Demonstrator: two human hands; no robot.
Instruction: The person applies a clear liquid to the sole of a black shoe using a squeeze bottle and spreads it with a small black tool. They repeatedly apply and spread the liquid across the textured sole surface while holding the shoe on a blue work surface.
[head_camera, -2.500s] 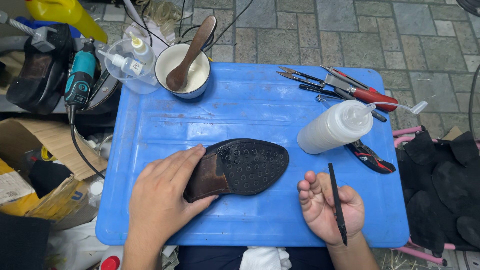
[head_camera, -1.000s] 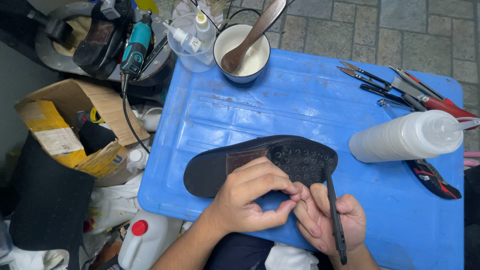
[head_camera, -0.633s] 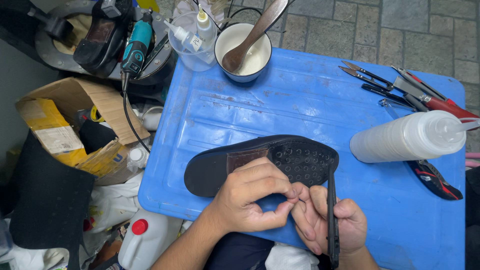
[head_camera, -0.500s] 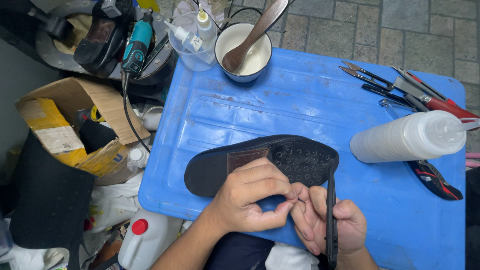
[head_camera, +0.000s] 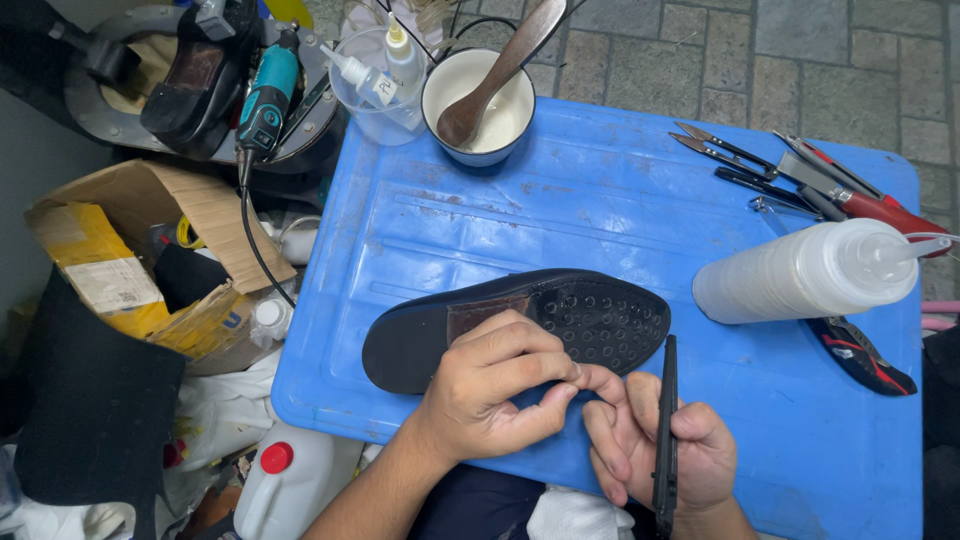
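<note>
A dark shoe (head_camera: 520, 325) lies sole-up on the blue plastic lid (head_camera: 600, 220), its studded sole facing me. My left hand (head_camera: 495, 390) rests curled on the near edge of the shoe. Its fingertips touch the fingers of my right hand (head_camera: 650, 450). Held upright across my right palm is a thin black tool (head_camera: 665, 430), its tip pointing at the shoe's toe end.
A white squeeze bottle (head_camera: 810, 275) lies at the right, with scissors and red-handled tools (head_camera: 800, 175) behind it. A white bowl with a wooden spoon (head_camera: 478, 105) stands at the back. A teal rotary tool (head_camera: 262, 100), a cardboard box (head_camera: 150, 260) and a white jug (head_camera: 285, 480) lie at the left.
My view has swung left. My right hand came in beside the left at the shoe's near edge, and the black tool now stands more upright by the toe.
</note>
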